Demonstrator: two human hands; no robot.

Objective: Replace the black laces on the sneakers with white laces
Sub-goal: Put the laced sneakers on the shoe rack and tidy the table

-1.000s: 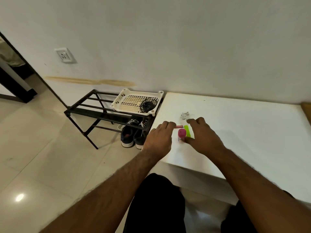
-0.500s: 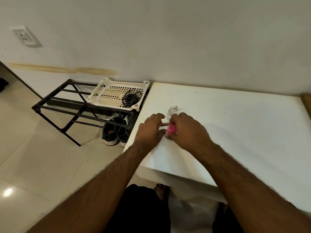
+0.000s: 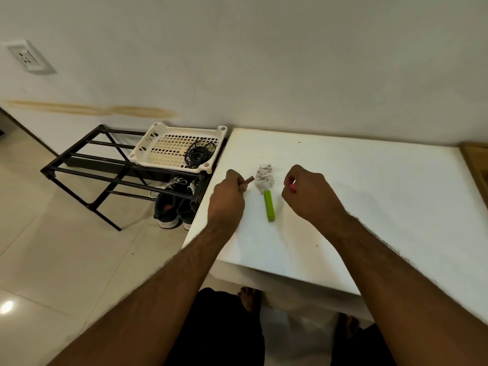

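A pair of dark sneakers [image 3: 171, 210] with white laces stands on the floor under a black metal rack [image 3: 87, 165]. A bundle of black laces [image 3: 197, 154] lies in a white perforated basket [image 3: 158, 143] on the rack. Over the white table [image 3: 369, 196], my left hand [image 3: 229, 196] pinches a small brown stick [image 3: 248, 179]. My right hand [image 3: 309, 196] grips a small pink object [image 3: 292, 187], mostly hidden by the fingers. Between the hands lie a crumpled whitish wad [image 3: 264, 177] and a green stick-shaped object [image 3: 269, 205].
The table's left edge runs close to the rack and basket. A wall with a socket [image 3: 26, 58] stands behind. Tiled floor [image 3: 52, 260] spreads to the left. My legs and bare feet [image 3: 249, 298] sit under the table's front edge. A wooden edge [image 3: 475, 165] shows far right.
My hands have drawn apart: the left holds the brown stick, the right carries the pink object to the right. The green object now lies uncovered on the table.
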